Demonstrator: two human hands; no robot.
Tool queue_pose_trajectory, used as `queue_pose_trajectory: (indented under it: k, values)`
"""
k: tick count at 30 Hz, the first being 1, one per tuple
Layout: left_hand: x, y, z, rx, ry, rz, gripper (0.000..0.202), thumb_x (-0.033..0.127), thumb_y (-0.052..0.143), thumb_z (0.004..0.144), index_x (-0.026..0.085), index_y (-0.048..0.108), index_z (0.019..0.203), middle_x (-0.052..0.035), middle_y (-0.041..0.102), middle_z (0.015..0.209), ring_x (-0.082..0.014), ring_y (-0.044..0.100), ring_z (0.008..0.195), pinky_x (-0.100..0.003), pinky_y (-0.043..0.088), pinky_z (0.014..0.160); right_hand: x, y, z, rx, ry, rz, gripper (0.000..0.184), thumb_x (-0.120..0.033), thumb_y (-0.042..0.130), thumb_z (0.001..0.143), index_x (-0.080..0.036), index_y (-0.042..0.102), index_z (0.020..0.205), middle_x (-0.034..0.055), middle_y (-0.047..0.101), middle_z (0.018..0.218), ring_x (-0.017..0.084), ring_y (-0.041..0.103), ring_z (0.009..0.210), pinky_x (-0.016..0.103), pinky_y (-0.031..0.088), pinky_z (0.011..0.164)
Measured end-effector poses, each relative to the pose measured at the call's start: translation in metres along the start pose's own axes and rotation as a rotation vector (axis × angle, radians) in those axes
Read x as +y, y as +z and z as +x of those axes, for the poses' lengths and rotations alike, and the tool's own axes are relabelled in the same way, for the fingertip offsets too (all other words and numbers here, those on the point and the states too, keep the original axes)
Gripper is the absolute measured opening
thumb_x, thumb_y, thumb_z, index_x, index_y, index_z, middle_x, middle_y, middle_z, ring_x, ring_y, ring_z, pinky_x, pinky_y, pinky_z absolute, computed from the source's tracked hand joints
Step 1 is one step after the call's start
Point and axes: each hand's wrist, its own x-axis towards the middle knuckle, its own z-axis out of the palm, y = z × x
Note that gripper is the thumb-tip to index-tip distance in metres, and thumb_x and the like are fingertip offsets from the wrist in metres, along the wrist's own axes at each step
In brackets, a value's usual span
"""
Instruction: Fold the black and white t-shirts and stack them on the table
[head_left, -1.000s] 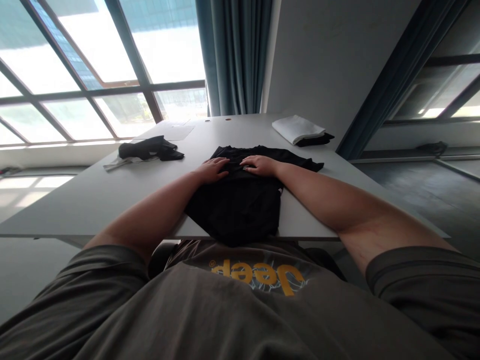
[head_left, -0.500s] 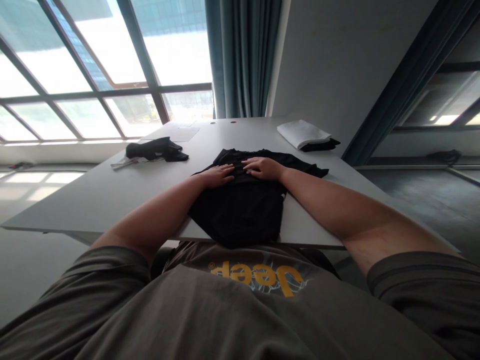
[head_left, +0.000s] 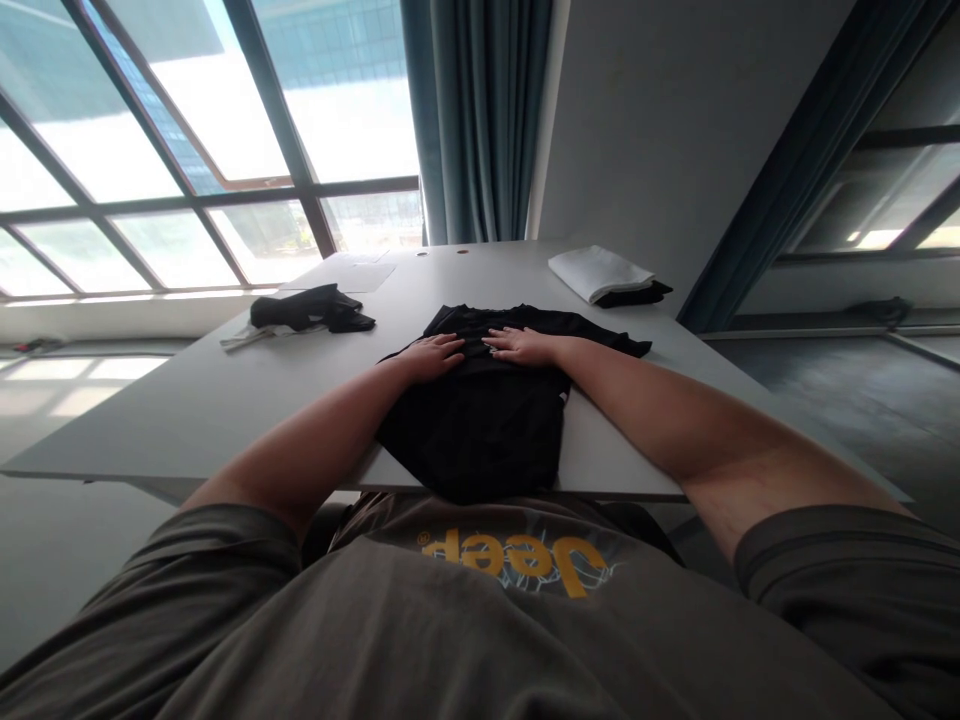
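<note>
Flat and palm-down, the left hand (head_left: 432,357) and right hand (head_left: 523,346) rest on a black garment (head_left: 476,430) lapping the surface's (head_left: 217,400) near edge; seemingly light, limp cloth, best gripped by its corners.

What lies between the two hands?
In the head view, part of the black garment lies between the left hand and right hand, both resting on it.

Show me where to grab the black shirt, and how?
Probably pinch the black shirt at its near end, coming from the camera's side: that end pokes slightly past the table, likely leaving room underneath. Its middle lies beneath the left hand and right hand.
</note>
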Motion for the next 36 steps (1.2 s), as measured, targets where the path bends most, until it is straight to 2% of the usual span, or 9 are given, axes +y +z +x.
queue_pose_trajectory:
  k: [6, 9, 14, 17, 22, 26, 29, 34, 36]
  values:
    - [0.004, 0.001, 0.001, -0.004, -0.134, 0.068, 0.066, 0.059, 0.029, 0.114, 0.032, 0.032, 0.174, -0.0074, 0.019, 0.178, -0.0357, 0.017, 0.163, -0.06, 0.015, 0.13, -0.014, 0.002, -0.003, -0.013, 0.108, -0.029, 0.067, -0.065, 0.045, 0.106, -0.041, 0.04, 0.169, 0.0056, 0.024, 0.177, 0.04, 0.021, 0.163, 0.074, 0.015, 0.126]
    - [0.007, 0.004, 0.004, 0.028, -0.087, 0.111, 0.068, 0.059, 0.033, 0.113, 0.031, 0.03, 0.175, -0.008, 0.015, 0.179, -0.0369, 0.011, 0.164, -0.061, 0.013, 0.129, -0.019, 0.002, -0.002, -0.014, 0.152, -0.055, 0.069, -0.066, 0.044, 0.106, -0.042, 0.038, 0.17, 0.0051, 0.023, 0.177, 0.039, 0.02, 0.164, 0.072, 0.015, 0.127]
    - [0.009, 0.009, 0.013, -0.078, -0.053, 0.077, 0.065, 0.062, 0.029, 0.114, 0.036, 0.03, 0.174, -0.0065, 0.021, 0.178, -0.036, 0.017, 0.164, -0.059, 0.021, 0.128, -0.02, 0.004, 0.0, -0.028, 0.184, -0.071, 0.071, -0.07, 0.039, 0.106, -0.042, 0.035, 0.171, 0.0038, 0.019, 0.179, 0.037, 0.017, 0.165, 0.07, 0.013, 0.128]
    - [0.002, 0.006, 0.018, -0.049, -0.056, 0.085, 0.062, 0.063, 0.03, 0.113, 0.041, 0.036, 0.171, -0.0045, 0.028, 0.176, -0.0365, 0.026, 0.161, -0.061, 0.024, 0.126, -0.015, 0.006, 0.0, -0.005, 0.213, -0.074, 0.073, -0.071, 0.038, 0.106, -0.038, 0.036, 0.171, 0.0065, 0.019, 0.178, 0.037, 0.019, 0.165, 0.067, 0.015, 0.13]
    - [-0.031, -0.005, 0.026, 0.034, -0.102, 0.098, 0.054, 0.057, 0.036, 0.111, 0.038, 0.057, 0.157, -0.0058, 0.049, 0.163, -0.034, 0.046, 0.149, -0.054, 0.033, 0.124, 0.012, 0.001, -0.004, 0.029, 0.353, -0.087, 0.078, -0.071, 0.038, 0.105, -0.033, 0.035, 0.173, 0.0097, 0.019, 0.178, 0.035, 0.02, 0.165, 0.058, 0.019, 0.132]
    - [-0.066, -0.006, 0.025, 0.078, -0.232, 0.016, 0.055, 0.052, 0.047, 0.106, 0.032, 0.058, 0.156, -0.0069, 0.047, 0.164, -0.0316, 0.048, 0.148, -0.044, 0.034, 0.126, 0.033, -0.006, -0.009, 0.024, 0.505, -0.095, 0.08, -0.066, 0.034, 0.107, -0.024, 0.03, 0.175, 0.0127, 0.017, 0.179, 0.034, 0.018, 0.165, 0.053, 0.018, 0.133]
    - [-0.086, -0.004, 0.019, 0.1, -0.284, -0.034, 0.057, 0.05, 0.045, 0.106, 0.029, 0.057, 0.158, -0.0088, 0.05, 0.162, -0.0312, 0.051, 0.146, -0.042, 0.036, 0.125, 0.039, -0.006, -0.012, 0.04, 0.513, -0.097, 0.08, -0.063, 0.034, 0.108, -0.02, 0.031, 0.175, 0.0141, 0.018, 0.178, 0.035, 0.019, 0.165, 0.052, 0.019, 0.133]
    - [-0.11, 0.0, 0.01, 0.061, -0.265, -0.049, 0.057, 0.052, 0.05, 0.104, 0.03, 0.06, 0.156, -0.0078, 0.054, 0.159, -0.0314, 0.055, 0.143, -0.037, 0.043, 0.119, 0.049, -0.009, -0.027, 0.032, 0.467, -0.099, 0.077, -0.063, 0.048, 0.103, -0.025, 0.042, 0.171, 0.0101, 0.029, 0.176, 0.031, 0.029, 0.163, 0.045, 0.026, 0.133]
    - [-0.116, 0.004, 0.012, 0.063, -0.311, -0.021, 0.056, 0.053, 0.046, 0.106, 0.028, 0.061, 0.154, -0.0099, 0.053, 0.16, -0.0329, 0.056, 0.142, -0.039, 0.044, 0.118, 0.055, -0.015, -0.036, 0.048, 0.531, -0.116, 0.076, -0.065, 0.051, 0.102, -0.026, 0.048, 0.167, 0.0133, 0.036, 0.173, 0.036, 0.036, 0.159, 0.049, 0.031, 0.13]
